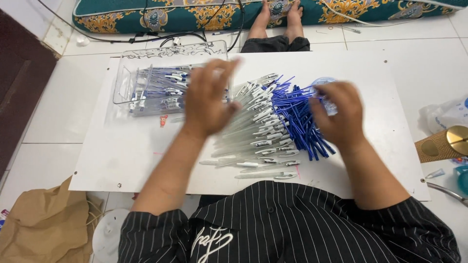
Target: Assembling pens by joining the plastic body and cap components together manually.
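Note:
A heap of clear pen barrels with white clips point(258, 131) lies on a white board point(122, 156), beside a pile of blue ink refills point(295, 114). My left hand point(209, 97) hovers blurred between the heap and a clear plastic tray point(146, 53) that holds several assembled pens point(156, 90); whether it holds anything cannot be told. My right hand point(339, 114) rests at the right edge of the refill pile with fingers curled, and a small pale piece shows at the fingertips.
Another person's bare feet point(278, 17) rest beyond the board, by a patterned teal cushion point(185, 14) and black cables point(161, 36). A brown paper bag point(44, 226) lies at the lower left. A gold cylinder point(446, 143) and a plastic bag point(448, 114) sit on the right.

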